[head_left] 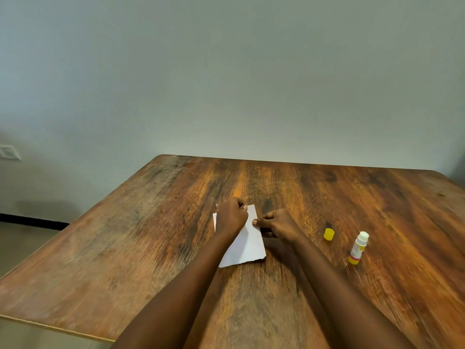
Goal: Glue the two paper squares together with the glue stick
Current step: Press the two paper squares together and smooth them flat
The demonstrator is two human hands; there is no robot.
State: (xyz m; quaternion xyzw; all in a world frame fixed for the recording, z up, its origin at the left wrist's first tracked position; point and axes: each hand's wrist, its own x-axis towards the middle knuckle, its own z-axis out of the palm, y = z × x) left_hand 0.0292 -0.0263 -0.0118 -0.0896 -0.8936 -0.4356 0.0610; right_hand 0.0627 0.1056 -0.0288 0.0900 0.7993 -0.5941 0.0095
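- Head view: both forearms reach in from the near edge of the wooden table point(125, 260).
- Left hand point(231, 215), curled into a fist, presses the white paper point(245, 244) flat.
- Right hand point(276, 224) pinches the paper's right edge.
- Uncapped glue stick point(358, 248) and its yellow cap point(328, 234) sit apart to the right.

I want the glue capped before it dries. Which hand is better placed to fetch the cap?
The right hand. The yellow cap and open glue stick lie on its side of the paper; the left hand would have to cross over.
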